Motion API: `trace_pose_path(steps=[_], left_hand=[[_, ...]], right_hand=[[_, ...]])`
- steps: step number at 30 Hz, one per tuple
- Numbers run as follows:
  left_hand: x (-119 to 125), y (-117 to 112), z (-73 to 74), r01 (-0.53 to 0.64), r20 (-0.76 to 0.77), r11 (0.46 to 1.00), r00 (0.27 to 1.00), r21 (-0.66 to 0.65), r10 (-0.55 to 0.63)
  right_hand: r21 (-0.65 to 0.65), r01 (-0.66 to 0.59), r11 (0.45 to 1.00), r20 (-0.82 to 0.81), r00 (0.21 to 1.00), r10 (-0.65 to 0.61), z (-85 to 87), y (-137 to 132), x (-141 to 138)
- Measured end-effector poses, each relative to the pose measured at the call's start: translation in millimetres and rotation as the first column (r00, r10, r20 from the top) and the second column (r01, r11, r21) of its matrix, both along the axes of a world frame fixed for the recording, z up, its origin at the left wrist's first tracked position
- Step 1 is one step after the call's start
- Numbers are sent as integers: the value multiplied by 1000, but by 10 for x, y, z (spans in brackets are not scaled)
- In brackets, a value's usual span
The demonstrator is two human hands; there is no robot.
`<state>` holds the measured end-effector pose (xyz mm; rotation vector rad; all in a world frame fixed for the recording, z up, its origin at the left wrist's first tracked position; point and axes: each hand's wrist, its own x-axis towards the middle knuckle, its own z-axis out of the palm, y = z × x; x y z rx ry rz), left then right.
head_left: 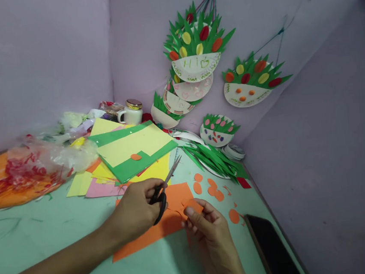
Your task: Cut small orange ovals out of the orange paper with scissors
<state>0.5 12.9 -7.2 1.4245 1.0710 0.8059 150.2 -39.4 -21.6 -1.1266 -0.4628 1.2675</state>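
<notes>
My left hand (142, 207) has its fingers through the handles of black-handled scissors (170, 175), whose blades point up and to the right, away from me. Between the thumb and fingers of my right hand (211, 233) is a small orange paper piece (193, 205). A larger orange paper sheet (147, 239) lies on the table below both hands. Several orange paper ovals (219, 195) and thin scraps lie just right of it. One more orange oval (136, 157) rests on the green and yellow sheets. The scissors are apart from the held piece.
Stacked coloured paper (131, 139) lies behind my hands, near a white mug (132, 112). A plastic bag (49, 160) sits at left. Green paper strips (212, 158) lie at back right; a dark phone (272, 247) lies at the table's right edge. Decorated paper-plate baskets (197, 69) hang on the wall.
</notes>
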Motion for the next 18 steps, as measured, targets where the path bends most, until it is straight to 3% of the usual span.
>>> trace_pose_path(steps=[5,9,18], left_hand=[[39,-49,46,18,97,998,995,-59,-12],[85,-100,-1,82,135,994,988,-77,-71],[146,-113,-25,22,198,978,980,-209,21]], right_hand=[[-41,-175,984,253,951,180,-87,-21,4],[-40,-272,961,328,905,270,-81,-21,-27],[30,-204,978,312,932,185,-62,-14,-17]])
